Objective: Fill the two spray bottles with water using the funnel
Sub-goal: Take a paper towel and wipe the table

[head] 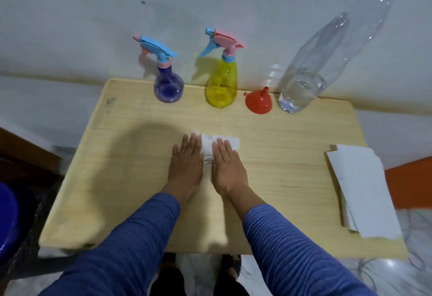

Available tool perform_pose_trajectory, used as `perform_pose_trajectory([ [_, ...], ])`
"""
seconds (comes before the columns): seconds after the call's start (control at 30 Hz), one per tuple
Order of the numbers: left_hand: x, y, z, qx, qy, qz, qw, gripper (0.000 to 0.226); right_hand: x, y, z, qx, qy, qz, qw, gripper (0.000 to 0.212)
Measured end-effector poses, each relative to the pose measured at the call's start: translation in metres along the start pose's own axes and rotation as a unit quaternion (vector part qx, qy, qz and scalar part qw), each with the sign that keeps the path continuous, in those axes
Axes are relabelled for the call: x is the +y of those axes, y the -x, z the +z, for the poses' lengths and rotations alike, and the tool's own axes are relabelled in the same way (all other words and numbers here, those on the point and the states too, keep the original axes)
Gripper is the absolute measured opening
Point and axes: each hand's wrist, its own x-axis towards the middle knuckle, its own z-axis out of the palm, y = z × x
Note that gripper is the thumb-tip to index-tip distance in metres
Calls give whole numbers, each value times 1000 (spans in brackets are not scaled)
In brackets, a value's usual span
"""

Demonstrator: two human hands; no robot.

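Head view showed both spray bottles standing upright along the far edge of the wooden table (292,179), against the wall: the purple spray bottle (168,88) to the left, the yellow spray bottle (221,85) just right of it, each with its trigger head screwed on. The red funnel (258,103) rested mouth-down just beside the yellow one, and the clear water bottle (311,71), capped in blue and only partly full, stood next to the funnel. Nearer the person, the left hand (187,162) and right hand (228,167) lay flat, fingers extended and together, gripping nothing, pressed on a white paper tissue (208,146) at mid-table. The step appeared to be wiping or blotting the surface. For good results, pressure should stay even and strokes should run away from the bottles, which would probably tip easily. A stack of paper towels (362,188) lay at the right edge.
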Motion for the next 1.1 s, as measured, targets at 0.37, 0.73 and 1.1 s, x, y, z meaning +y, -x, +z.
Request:
perform_pose_trajectory([
  [0.37,158,-14,44,-12,-29,80,996,54,135,61,-43,15,30,88,996,70],
  [0.73,160,8,46,-24,-43,142,989,52,130,93,-34,16,-19,154,988,52],
  [1.1,23,47,13,-21,-50,44,998,51,4,60,8,1,-32,49,998,52],
])
